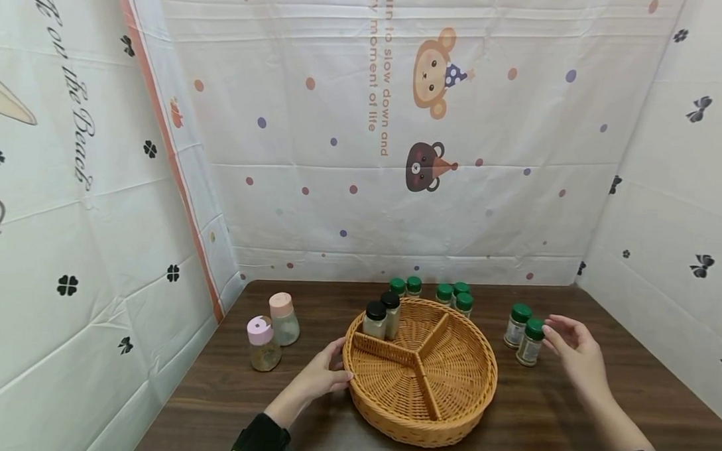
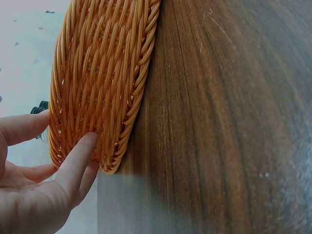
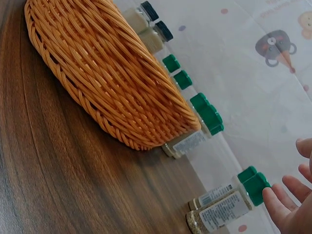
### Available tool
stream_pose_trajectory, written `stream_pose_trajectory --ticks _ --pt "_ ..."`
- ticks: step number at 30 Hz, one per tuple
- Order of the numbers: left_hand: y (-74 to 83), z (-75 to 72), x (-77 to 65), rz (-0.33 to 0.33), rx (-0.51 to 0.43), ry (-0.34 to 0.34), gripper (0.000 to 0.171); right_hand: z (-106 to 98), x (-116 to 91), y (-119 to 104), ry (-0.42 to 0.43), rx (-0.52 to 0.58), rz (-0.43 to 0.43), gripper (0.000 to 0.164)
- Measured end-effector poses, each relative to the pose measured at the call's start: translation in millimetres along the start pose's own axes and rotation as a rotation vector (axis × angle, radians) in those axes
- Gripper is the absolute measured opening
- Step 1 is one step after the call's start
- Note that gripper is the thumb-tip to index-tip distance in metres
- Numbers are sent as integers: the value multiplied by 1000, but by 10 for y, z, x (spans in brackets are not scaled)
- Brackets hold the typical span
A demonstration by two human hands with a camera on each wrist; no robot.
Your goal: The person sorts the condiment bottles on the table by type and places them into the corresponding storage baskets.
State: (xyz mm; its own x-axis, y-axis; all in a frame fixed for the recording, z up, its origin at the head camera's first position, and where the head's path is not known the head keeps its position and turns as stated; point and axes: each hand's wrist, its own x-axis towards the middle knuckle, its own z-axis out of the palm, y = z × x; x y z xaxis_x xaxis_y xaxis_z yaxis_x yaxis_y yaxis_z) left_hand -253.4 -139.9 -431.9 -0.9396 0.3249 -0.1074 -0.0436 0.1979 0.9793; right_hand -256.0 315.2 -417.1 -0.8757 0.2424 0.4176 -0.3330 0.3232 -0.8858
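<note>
A round wicker basket (image 1: 425,433) with three compartments stands on the dark wooden table. My left hand (image 1: 322,373) holds it at its left side; in the left wrist view the fingers (image 2: 80,158) lie against the woven wall. Two black-lidded jars (image 1: 375,321) of pale contents are together in its back left compartment. My right hand (image 1: 580,359) is right of the basket, fingers loosely spread, with its fingertips right at the green lid of a spice jar (image 1: 531,343). Another green-lidded spice jar (image 1: 516,325) stands close behind that one. Both are upright.
Several green-lidded jars (image 1: 444,293) stand behind the basket, partly hidden by it. At the left are a jar with a lilac lid (image 1: 264,345) and a jar with a pink lid (image 1: 284,321). Printed white cloth (image 1: 313,217) borders the table at the back and sides.
</note>
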Motion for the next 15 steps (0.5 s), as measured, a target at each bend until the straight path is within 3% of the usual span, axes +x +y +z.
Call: stream_pose_trajectory --ticks 7,11,15 --pt "9 2 0 -8 1 3 75 -20 17 110 56 97 7 21" --pt "15 1 -1 -11 0 1 75 -32 23 145 76 60 18 19" --pt "13 2 -1 -11 -5 0 75 -49 19 139 77 -59 39 20"
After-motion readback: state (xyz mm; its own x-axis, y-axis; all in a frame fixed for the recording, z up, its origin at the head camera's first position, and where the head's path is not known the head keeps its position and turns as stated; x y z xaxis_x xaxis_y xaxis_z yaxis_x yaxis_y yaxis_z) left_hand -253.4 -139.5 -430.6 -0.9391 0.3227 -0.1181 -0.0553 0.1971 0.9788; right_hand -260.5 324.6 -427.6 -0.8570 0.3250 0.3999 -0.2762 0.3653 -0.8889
